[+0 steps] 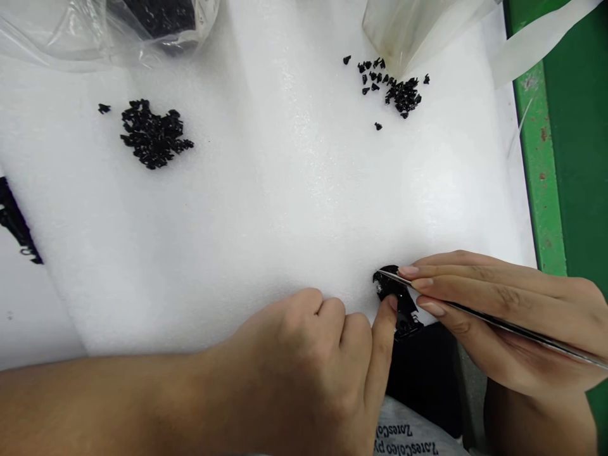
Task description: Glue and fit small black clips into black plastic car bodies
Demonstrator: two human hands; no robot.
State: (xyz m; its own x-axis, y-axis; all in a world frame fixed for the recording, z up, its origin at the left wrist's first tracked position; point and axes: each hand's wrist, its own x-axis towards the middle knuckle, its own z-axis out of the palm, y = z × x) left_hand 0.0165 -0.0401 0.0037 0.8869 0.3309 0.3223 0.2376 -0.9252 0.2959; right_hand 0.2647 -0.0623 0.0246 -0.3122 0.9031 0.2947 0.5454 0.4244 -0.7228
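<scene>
A black plastic part (401, 310) lies at the front edge of the white foam sheet. My left hand (327, 354) has its fingers curled, and one fingertip rests on the part's left side; the rest of its grip is hidden. From the right, my right hand (503, 310) pinches metal tweezers (513, 328), whose tips touch the upper end of the black part. Whether the tips hold anything is too small to tell.
One pile of small black pieces (154, 134) sits at the upper left, another (403, 96) at the upper right. Behind them are a clear bag (199, 25) and a translucent container (403, 31). A black part (16, 221) lies far left. A green edge (544, 183) runs along the right.
</scene>
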